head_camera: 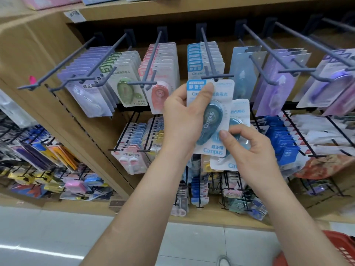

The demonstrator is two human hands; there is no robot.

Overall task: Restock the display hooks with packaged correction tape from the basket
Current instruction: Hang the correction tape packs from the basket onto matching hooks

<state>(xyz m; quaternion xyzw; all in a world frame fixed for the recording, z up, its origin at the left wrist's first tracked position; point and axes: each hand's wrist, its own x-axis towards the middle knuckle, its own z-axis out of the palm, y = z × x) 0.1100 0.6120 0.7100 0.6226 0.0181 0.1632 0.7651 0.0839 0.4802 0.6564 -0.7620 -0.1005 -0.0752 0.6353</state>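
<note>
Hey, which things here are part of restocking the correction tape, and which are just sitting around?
Job: left hand gripping front blue pack; right hand gripping rear blue pack; grey hook holding matching blue packs; red basket.
Bystanders: purple packs, green packs, pink packs, stationery on lower racks.

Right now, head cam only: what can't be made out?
All head view:
- basket: cut off by the bottom-right edge and the right forearm, so its contents are unseen.
- rear pack: mostly covered by the front pack and the right hand.
- front pack's hang hole: behind the hook crossbar. Cannot tell whether it is threaded.
- lower-shelf packs: print blurred and too small.
</note>
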